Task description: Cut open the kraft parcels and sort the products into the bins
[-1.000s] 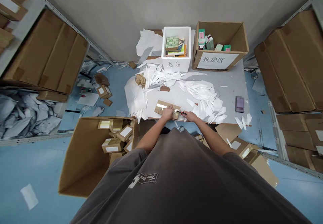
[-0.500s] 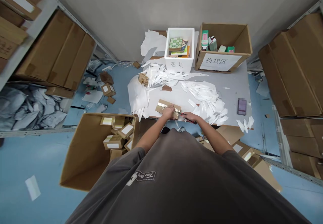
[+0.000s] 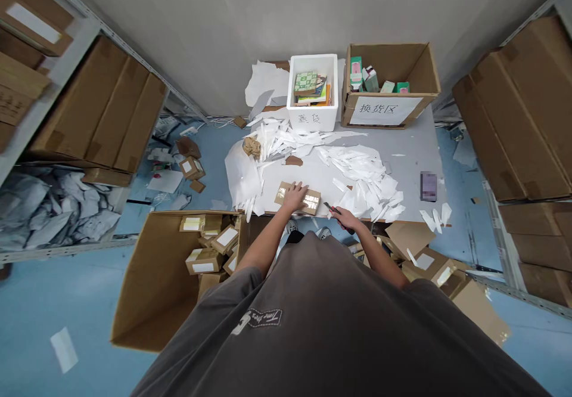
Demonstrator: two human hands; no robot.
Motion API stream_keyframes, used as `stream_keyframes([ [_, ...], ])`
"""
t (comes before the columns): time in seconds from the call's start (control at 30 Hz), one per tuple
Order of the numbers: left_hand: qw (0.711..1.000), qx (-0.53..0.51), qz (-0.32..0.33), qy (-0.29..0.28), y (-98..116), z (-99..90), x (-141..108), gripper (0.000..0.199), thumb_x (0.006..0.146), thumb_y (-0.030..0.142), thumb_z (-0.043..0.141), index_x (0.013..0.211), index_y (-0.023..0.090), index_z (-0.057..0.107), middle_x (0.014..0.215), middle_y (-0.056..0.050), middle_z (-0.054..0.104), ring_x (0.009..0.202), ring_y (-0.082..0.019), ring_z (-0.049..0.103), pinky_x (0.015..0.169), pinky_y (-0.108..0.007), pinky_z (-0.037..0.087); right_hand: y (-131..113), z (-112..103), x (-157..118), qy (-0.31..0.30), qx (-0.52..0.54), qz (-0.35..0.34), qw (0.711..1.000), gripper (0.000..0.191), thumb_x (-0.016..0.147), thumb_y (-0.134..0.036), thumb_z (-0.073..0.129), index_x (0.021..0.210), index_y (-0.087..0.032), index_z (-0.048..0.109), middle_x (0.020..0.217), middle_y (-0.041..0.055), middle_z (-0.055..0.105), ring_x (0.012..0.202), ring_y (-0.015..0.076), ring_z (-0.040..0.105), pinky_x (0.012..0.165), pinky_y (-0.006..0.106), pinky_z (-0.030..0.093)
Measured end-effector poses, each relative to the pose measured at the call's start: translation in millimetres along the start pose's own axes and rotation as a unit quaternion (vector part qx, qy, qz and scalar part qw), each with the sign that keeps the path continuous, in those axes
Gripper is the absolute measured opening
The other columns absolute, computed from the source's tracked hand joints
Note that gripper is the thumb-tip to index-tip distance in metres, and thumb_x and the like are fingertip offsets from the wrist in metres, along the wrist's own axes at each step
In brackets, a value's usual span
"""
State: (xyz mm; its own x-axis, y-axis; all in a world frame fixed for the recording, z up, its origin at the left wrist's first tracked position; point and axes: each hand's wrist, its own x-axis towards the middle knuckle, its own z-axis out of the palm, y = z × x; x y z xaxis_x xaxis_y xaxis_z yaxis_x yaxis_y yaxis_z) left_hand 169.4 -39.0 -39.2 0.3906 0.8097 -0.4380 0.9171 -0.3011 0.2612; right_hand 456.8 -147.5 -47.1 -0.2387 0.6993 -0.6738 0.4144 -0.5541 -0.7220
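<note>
A small taped cardboard box (image 3: pixel 313 204) lies at the near edge of the grey table, strips of shiny tape across its top. My left hand (image 3: pixel 295 196) rests flat on it, fingers spread. Just right of the box, my right hand (image 3: pixel 346 217) is closed around a red and black utility knife (image 3: pixel 333 208). Its tip points up and left, apart from the cardboard. Beyond both hands, torn white paper strips (image 3: pixel 357 167) are heaped over the table (image 3: pixel 415 164).
A white bin (image 3: pixel 311 120) with books and a labelled carton (image 3: pixel 386 111) with small boxes stand at the back. A large open carton (image 3: pixel 147 284) of small parcels is at left. A phone-like object (image 3: pixel 428 186) lies at right. Shelves with cartons (image 3: pixel 102 105) flank both sides.
My right hand has drawn the knife away from the box, to the right and nearer my body. My left hand has opened out flat on top of the box.
</note>
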Motion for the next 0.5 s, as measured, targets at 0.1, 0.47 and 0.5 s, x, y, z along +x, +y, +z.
stream_keyframes([
  [0.1,0.999,0.005,-0.039,-0.019,-10,1.8,12,0.11,0.08,0.054,0.091,0.172,0.028,0.035,0.181,-0.015,0.026,0.169,-0.046,0.01,0.133,-0.063,0.021,2,-5,-8,0.047,-0.032,-0.027,0.998,0.046,0.101,-0.071,0.055,0.098,-0.026,0.064,0.06,-0.0039,0.058,0.051,0.0194,0.055,0.06,0.03,0.045],
  [0.47,0.996,0.02,-0.011,0.092,-10,37.8,-4,0.068,0.104,0.054,0.061,0.166,0.028,0.049,0.174,-0.013,0.044,0.166,-0.039,0.027,0.134,-0.056,0.025,-21,17,19,0.102,-0.29,-0.108,0.946,0.033,0.106,-0.042,0.061,0.135,-0.027,0.069,0.124,0.0113,0.075,0.107,0.0298,0.069,0.086,0.031,0.046],
  [0.5,0.995,0.018,-0.018,0.101,-7,42.6,-9,0.064,0.106,0.051,0.059,0.165,0.027,0.05,0.174,-0.013,0.043,0.166,-0.039,0.027,0.133,-0.057,0.026,-23,17,21,0.104,-0.303,-0.107,0.941,0.034,0.105,-0.042,0.063,0.135,-0.026,0.069,0.122,0.0121,0.075,0.106,0.0301,0.07,0.085,0.031,0.046],
])
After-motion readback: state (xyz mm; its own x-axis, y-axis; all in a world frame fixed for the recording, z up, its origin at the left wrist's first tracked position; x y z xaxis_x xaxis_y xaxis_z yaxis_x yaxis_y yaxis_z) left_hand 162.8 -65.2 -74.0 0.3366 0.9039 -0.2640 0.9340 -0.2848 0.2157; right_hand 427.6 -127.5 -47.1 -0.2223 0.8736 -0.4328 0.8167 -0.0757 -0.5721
